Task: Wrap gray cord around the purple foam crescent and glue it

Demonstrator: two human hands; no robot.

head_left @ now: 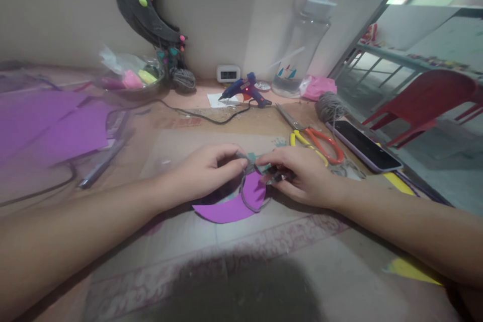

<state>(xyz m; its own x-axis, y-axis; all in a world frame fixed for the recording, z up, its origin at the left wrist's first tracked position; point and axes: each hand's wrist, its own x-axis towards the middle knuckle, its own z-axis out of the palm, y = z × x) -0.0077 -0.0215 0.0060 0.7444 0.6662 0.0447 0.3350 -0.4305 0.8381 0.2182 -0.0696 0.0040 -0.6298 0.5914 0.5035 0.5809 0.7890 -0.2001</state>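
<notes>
A flat purple crescent cutout [230,211] lies low over the work surface, its left tip pointing away from my hands. My left hand [213,168] pinches its upper end between thumb and fingers, where grey yarn is wound around it. A loop of grey yarn [243,196] hangs down across the purple face. Close by on the right, my right hand [305,176] has its fingers curled around a strand of the yarn beside the wound end. Part of what lies between those fingers is dark and blurred.
Behind the hands are a blue glue gun [247,90] with its cord, orange-handled scissors [317,141], yellow-handled pliers [302,141], a grey yarn ball [330,106] and a phone [366,146]. Purple sheets [56,126] lie left. A water bottle [302,55] and dark crescent decoration [147,10] stand behind.
</notes>
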